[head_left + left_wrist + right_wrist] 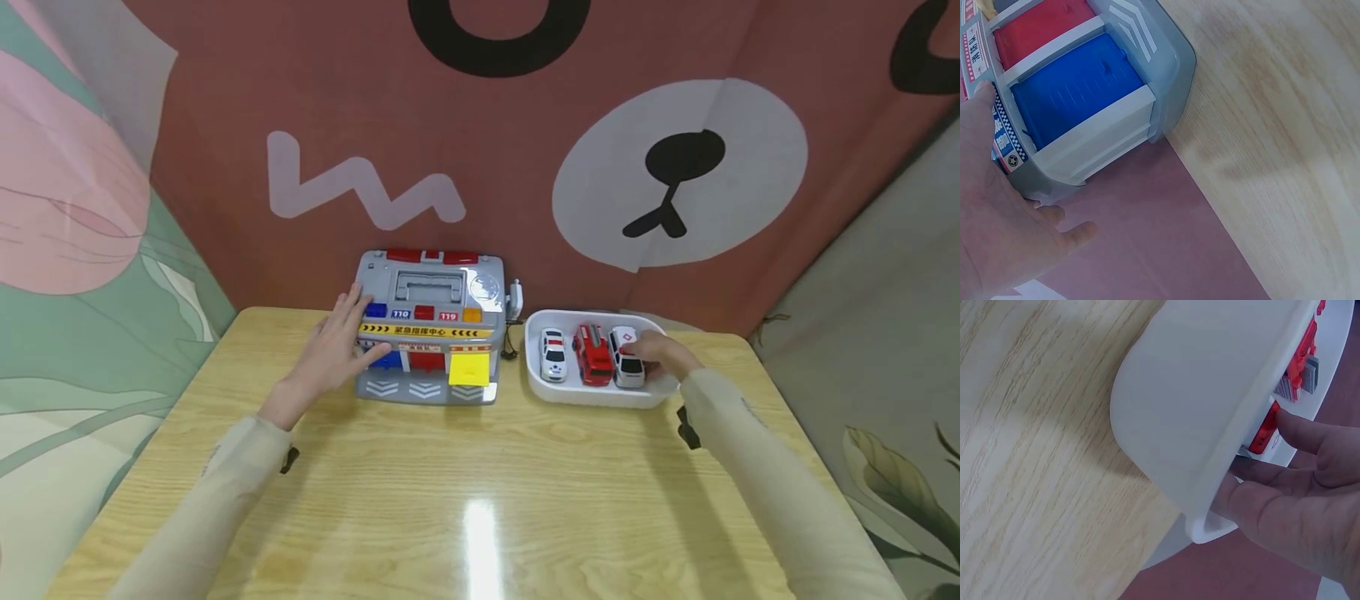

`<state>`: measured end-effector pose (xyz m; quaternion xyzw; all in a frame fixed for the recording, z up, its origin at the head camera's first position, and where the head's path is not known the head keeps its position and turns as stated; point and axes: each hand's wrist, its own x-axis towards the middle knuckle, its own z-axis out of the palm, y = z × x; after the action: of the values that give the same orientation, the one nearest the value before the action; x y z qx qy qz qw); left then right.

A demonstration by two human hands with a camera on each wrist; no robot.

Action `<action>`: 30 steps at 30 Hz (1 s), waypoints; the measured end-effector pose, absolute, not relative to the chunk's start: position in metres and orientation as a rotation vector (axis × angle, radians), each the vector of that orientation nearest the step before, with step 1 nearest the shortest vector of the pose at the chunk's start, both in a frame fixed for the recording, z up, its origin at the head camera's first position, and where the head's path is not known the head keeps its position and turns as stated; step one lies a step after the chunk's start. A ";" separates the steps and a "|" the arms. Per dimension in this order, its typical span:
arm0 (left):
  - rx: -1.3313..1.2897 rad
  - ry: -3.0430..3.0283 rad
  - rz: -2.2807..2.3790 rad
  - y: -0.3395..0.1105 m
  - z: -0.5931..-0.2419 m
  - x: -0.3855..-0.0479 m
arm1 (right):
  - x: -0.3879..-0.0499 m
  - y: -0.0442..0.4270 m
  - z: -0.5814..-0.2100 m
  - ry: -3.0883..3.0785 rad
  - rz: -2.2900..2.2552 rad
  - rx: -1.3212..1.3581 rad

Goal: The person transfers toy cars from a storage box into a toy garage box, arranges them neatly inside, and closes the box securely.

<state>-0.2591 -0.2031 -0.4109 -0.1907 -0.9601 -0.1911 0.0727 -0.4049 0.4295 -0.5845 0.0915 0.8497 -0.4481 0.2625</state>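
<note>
A grey toy emergency garage (375, 275) stands at the back left, with blue and red doors and a yellow square over the third. My left hand (322, 354) rests against its left side, fingers extended; in the left wrist view that hand (997, 212) lies beside the blue door (1079, 90). To the right, a white tray (581, 397) holds a white police car (553, 358), a red fire truck (595, 358) and a white toy ambulance (627, 375). My right hand (660, 350) reaches into the tray and pinches the ambulance, its thumb at the red light (1266, 428) in the right wrist view.
Everything stands on a light wooden table (420, 483). A reddish cloth backdrop (510, 167) with a bear print rises right behind the garage and tray. On the garage's right side hangs a small white handset (515, 298) with a dark cord.
</note>
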 end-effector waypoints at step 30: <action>-0.590 -2.896 -0.498 -0.205 -0.410 -0.260 | -0.283 0.315 -0.398 2.201 -1.071 0.404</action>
<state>-0.2602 -0.2048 -0.4101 -0.1965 -0.9637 -0.1657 0.0722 -0.2831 0.3146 -0.3976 0.1540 0.8393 -0.4084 0.3242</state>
